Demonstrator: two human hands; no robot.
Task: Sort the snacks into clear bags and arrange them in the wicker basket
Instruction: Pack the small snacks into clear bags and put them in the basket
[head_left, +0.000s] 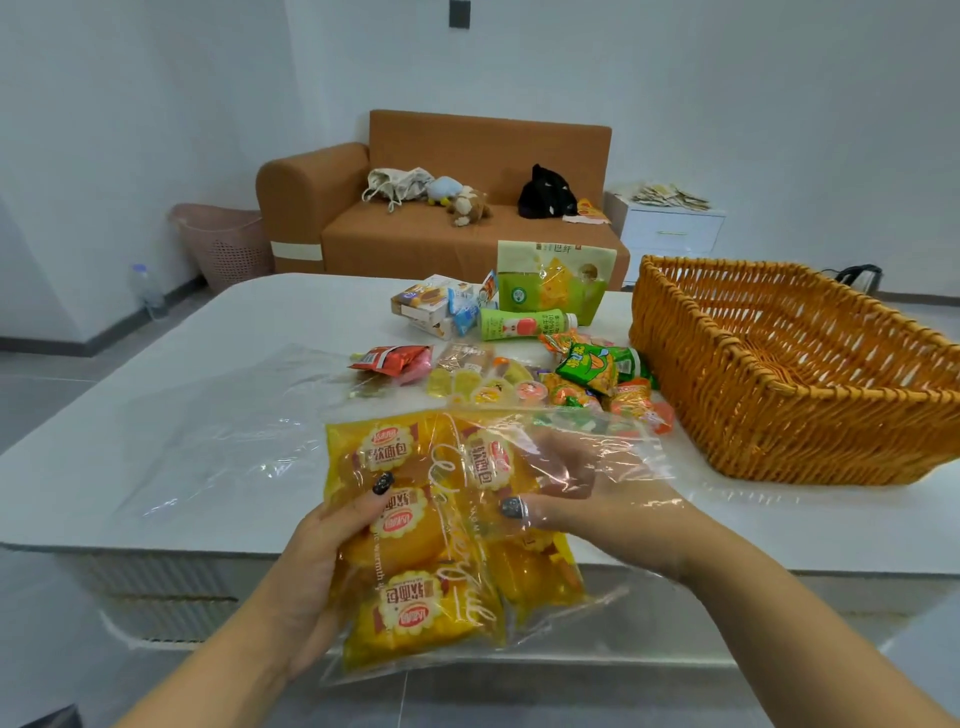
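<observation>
A: Status? Bread packets (410, 525) are sitting inside clear bag (613, 467), 6 o'clock, off the table. Left hand (332, 551) is pinching it; right hand (566, 499) is gripping its mouth side.

B: Keep the mouth up, then load wicker basket (795, 374), 2 o'clock.

A: White table (171, 395) is carrying loose snacks (524, 374) at 12; sofa (441, 197) is sitting behind.

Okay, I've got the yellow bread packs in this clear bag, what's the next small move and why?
Probably carry the clear bag right and lay it in the wicker basket. Both hands, left and right, grip it, the yellow bread packs are inside, and the basket looks empty.
</observation>
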